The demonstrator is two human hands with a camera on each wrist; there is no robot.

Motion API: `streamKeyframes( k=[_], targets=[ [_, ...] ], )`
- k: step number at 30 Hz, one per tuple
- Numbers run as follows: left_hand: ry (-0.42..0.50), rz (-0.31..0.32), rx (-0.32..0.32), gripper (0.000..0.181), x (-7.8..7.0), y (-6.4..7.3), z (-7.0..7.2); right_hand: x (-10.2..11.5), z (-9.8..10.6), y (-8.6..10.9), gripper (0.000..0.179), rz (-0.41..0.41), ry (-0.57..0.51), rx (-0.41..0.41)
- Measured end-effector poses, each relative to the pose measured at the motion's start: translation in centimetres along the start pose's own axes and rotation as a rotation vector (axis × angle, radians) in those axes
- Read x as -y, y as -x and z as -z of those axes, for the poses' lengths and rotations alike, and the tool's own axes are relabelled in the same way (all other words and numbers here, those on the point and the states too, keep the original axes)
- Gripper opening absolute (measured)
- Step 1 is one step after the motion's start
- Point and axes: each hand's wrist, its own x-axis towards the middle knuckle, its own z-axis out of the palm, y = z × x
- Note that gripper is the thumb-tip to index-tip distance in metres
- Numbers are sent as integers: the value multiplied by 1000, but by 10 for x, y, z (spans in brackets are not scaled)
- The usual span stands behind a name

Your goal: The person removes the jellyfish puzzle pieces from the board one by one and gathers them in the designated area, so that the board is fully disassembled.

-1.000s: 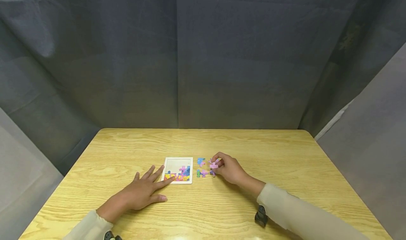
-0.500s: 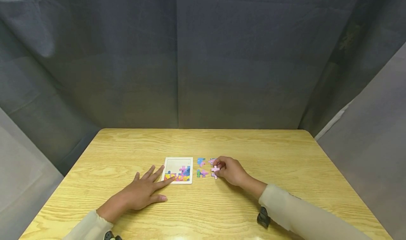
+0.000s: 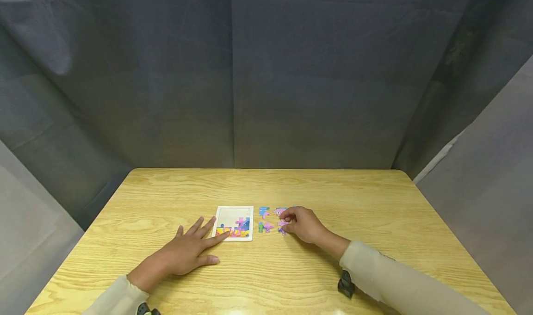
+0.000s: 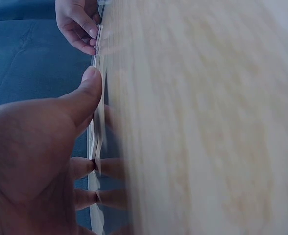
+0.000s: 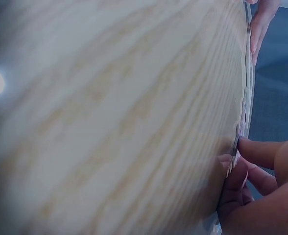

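A white-framed puzzle tray (image 3: 235, 207) lies on the table, its lower part and right side filled with colourful pieces and its upper left bare. My left hand (image 3: 187, 251) rests spread beside it, with fingertips on the tray's left edge and lower pieces. To the tray's right, my right hand (image 3: 305, 225) has its thumb and index finger curled down on a pink and purple puzzle piece (image 3: 282, 227), partly hidden by the fingers. In the right wrist view, the thumb (image 5: 256, 152) and bent fingers pinch at a thin piece low on the table.
Loose puzzle pieces lie between tray and right hand: a blue and pink one (image 3: 264, 212), a green and pink one (image 3: 266, 227) and a pink one with an eye (image 3: 279, 211). A blue bit shows behind the right hand. Dark curtains (image 3: 316, 74) stand behind the wooden table (image 3: 333, 190).
My right hand has shifted slightly right and lowered the pink piece it held raised above the others; the piece with an eye now shows. My left hand and the tray have stayed put.
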Motion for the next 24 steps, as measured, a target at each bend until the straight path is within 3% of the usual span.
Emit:
streamKeyframes(
  k=[16,24],
  targets=[
    [21,-5,-8,67,-1,1,0,5,2,-1,19,-50,-36,-28],
    [18,-7,-7,67,-1,1,0,8,2,-4,21,-27,-46,-22]
  ],
)
